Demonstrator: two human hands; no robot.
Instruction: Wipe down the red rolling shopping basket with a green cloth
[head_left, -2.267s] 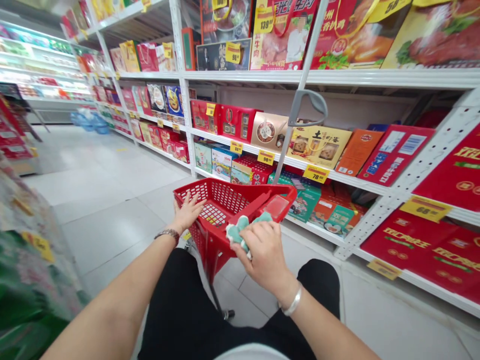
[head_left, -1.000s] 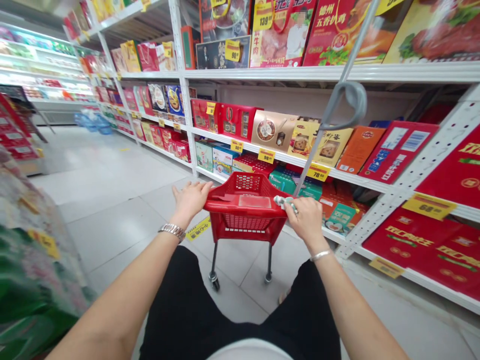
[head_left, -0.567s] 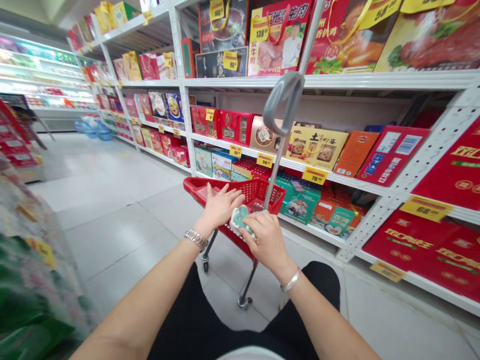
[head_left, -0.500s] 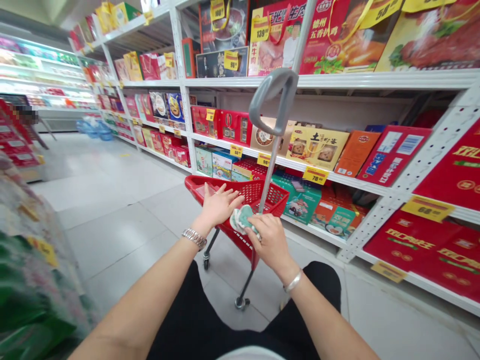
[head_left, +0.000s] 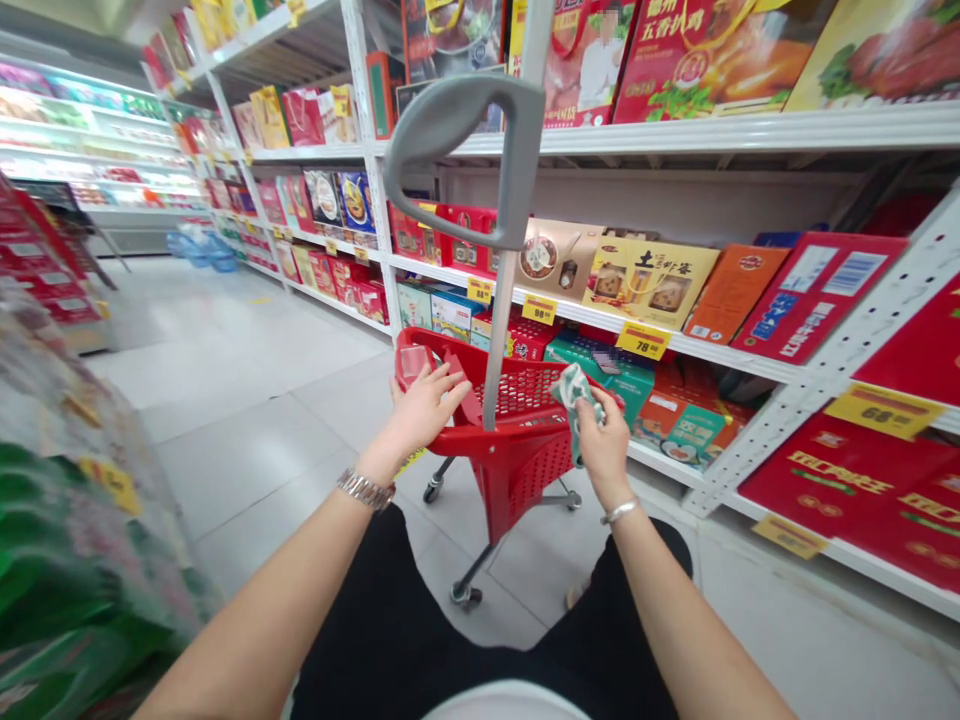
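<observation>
A red plastic shopping cart (head_left: 525, 470) on thin legs with casters stands between my knees. Its grey pole ends in a looped handle (head_left: 520, 150) that rises in front of me. My left hand (head_left: 421, 408), fingers stretched out, rests at the cart's left rim. Beside those fingers, a pinkish-red piece (head_left: 412, 362) shows in the cart's left corner. At the right side of the cart, my right hand (head_left: 606, 440) pinches a crumpled green and white cloth (head_left: 573, 395) by the rim. The cloth hangs partly down the outside of the basket.
White metal shelves (head_left: 720, 140) with gift boxes and yellow price tags run along the right and ahead. Red cartons (head_left: 832, 490) are stacked on the lower right. Blurred green packages (head_left: 67, 580) border the left. Tiled floor (head_left: 240, 430) stretches down the aisle toward lit coolers.
The cart has turned, and its handle has swung left and nearer. My right hand has carried the cloth from the near middle to the right rim. My left hand has shifted slightly left.
</observation>
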